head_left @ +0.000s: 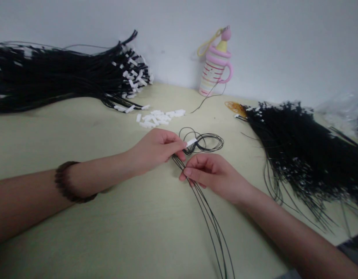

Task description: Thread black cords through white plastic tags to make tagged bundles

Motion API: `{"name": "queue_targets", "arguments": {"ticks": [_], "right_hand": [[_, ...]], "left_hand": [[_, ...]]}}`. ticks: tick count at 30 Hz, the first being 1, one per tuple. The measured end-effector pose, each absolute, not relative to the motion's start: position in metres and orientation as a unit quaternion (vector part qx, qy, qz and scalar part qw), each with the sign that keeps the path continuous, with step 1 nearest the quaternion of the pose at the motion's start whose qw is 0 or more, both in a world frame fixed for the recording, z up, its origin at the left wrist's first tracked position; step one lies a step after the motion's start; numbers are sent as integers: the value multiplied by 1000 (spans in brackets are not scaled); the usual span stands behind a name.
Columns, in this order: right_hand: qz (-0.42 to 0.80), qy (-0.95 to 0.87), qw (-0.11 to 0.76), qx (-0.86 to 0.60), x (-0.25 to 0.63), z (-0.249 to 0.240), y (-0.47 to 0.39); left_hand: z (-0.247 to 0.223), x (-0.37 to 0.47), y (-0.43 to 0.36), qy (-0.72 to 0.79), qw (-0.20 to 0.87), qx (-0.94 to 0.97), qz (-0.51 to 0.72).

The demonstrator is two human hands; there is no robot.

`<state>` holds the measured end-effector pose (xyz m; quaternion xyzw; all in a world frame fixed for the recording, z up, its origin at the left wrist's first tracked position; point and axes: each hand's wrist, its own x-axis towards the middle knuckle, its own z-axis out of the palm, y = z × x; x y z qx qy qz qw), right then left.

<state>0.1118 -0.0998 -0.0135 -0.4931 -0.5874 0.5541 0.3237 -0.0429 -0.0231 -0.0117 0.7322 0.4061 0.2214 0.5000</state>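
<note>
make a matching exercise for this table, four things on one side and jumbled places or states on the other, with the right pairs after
1. bracelet
2. striped cup
3. right hand
4. pile of loose white pieces

A. pinching thin black wires
B. on the table just beyond the left hand
C. around the left forearm
D. standing by the wall

Pairs: 1-C, 2-D, 3-A, 4-B

No text, number or brand can be read. On the pink-and-white cup (213,71), at one o'clock, small marks sit among red stripes, too blurred to make out. Lettering is likewise unreadable on the white tag (192,142) at the left fingers (178,146), near the centre.
</note>
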Motion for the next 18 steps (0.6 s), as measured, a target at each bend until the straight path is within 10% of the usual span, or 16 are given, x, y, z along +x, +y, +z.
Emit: {"name": "queue_targets", "arguments": {"ticks": [18], "right_hand": [[627,-564,315,-435,160,11,-101]], "left_hand": [[-15,-43,-19,411,537,701,225]]}}
